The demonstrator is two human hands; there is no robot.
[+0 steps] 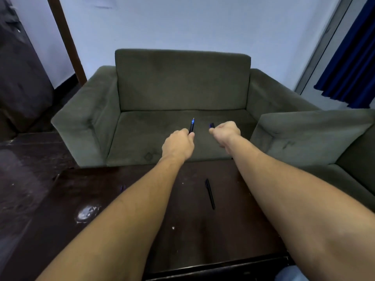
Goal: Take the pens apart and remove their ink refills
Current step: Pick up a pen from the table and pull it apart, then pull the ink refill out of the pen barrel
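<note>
One black pen (210, 193) lies on the table (182, 240), green sofa (182, 82) beyond.

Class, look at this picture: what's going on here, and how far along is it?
A person holds a pen in the left hand, its blue tip bared and pointing away. The right hand grips a small dark piece, probably the cap, held apart from the pen. A second pen lies on the table. No refill is out yet.
</note>
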